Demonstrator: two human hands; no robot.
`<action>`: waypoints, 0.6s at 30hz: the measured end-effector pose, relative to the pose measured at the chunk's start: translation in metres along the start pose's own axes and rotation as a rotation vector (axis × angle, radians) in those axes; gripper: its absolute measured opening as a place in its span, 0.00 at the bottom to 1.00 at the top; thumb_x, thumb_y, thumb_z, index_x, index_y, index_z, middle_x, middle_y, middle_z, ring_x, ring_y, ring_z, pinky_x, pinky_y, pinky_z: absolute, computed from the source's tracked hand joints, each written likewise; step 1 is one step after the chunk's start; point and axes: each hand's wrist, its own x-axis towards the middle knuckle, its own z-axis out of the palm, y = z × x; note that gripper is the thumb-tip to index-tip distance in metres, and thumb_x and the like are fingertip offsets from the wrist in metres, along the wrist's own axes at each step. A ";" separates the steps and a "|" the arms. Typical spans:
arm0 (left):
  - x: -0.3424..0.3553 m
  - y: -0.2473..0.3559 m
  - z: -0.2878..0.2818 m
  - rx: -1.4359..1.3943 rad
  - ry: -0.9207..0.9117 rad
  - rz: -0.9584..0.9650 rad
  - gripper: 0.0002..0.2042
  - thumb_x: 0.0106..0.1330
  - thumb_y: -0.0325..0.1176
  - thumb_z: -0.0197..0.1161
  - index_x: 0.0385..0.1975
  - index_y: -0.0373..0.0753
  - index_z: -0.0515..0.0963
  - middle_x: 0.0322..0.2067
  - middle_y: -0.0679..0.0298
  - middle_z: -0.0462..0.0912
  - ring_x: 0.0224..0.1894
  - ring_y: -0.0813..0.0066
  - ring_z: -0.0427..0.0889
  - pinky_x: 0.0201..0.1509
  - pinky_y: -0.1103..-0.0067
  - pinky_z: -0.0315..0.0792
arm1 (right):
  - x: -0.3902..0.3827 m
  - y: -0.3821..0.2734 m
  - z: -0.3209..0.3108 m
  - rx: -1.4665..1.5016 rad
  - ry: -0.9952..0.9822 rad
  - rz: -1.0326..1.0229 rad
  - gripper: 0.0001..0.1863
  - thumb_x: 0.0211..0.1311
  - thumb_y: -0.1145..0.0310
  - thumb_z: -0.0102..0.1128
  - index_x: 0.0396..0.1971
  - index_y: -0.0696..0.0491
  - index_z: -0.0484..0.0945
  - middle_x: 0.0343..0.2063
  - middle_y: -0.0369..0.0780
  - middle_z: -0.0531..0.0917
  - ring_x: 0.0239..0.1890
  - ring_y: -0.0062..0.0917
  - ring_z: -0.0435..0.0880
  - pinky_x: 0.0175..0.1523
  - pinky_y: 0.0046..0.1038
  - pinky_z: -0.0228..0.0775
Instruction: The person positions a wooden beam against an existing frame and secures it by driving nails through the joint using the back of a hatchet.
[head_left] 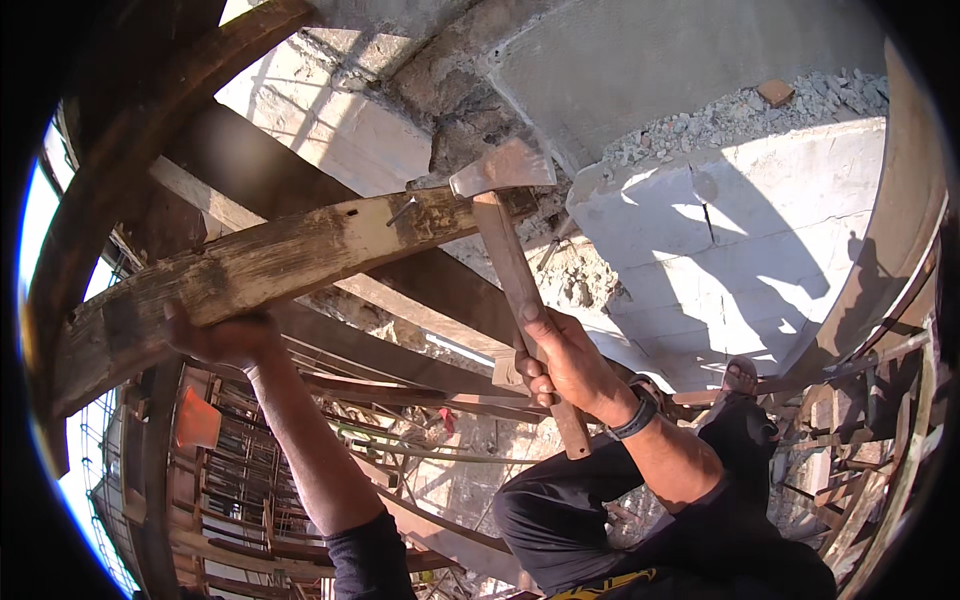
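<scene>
My right hand [570, 365] is closed round the wooden handle of a hatchet [508, 250], held with its head up. The steel head overlaps the far end of a weathered wooden beam [280, 255] in the picture; whether it touches the wood I cannot tell. A nail [403, 211] sticks out of the beam's face, just left of the hatchet head. At the beam's lower edge, my left hand [228, 338] grips the wood from beneath, with some fingers hidden behind it.
Darker timbers [440, 285] cross behind the beam. Rubble [740, 120] lies along a white block wall [690, 260] at the right. Below are steel bars and sticks [240, 490], with an orange piece [198, 418] at left. My bare foot [740, 375] rests at the right.
</scene>
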 end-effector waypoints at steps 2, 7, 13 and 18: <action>0.000 -0.002 -0.002 -0.010 -0.008 0.005 0.32 0.60 0.49 0.52 0.61 0.34 0.69 0.53 0.50 0.77 0.55 0.51 0.79 0.62 0.56 0.75 | -0.004 -0.017 -0.005 -0.062 -0.088 0.113 0.29 0.72 0.37 0.47 0.34 0.53 0.68 0.16 0.33 0.68 0.12 0.13 0.66 0.16 0.21 0.62; 0.005 0.000 -0.012 0.012 -0.038 0.028 0.32 0.61 0.50 0.51 0.61 0.33 0.68 0.53 0.50 0.77 0.55 0.52 0.79 0.62 0.57 0.75 | -0.008 -0.059 0.014 0.247 0.101 -0.406 0.32 0.70 0.31 0.41 0.35 0.49 0.67 0.16 0.33 0.66 0.12 0.16 0.63 0.19 0.24 0.60; 0.001 -0.007 -0.010 -0.008 -0.031 0.005 0.30 0.64 0.52 0.51 0.58 0.34 0.71 0.50 0.53 0.78 0.54 0.57 0.79 0.60 0.62 0.74 | -0.007 -0.005 0.014 -0.193 -0.226 0.260 0.25 0.75 0.43 0.47 0.33 0.52 0.68 0.18 0.32 0.68 0.13 0.15 0.66 0.17 0.24 0.61; 0.001 -0.001 -0.008 0.039 -0.024 0.033 0.31 0.63 0.54 0.51 0.58 0.34 0.71 0.51 0.53 0.77 0.55 0.57 0.79 0.59 0.62 0.74 | -0.016 -0.085 -0.001 0.136 0.140 -0.502 0.31 0.70 0.31 0.41 0.37 0.48 0.67 0.18 0.32 0.66 0.13 0.15 0.62 0.20 0.21 0.59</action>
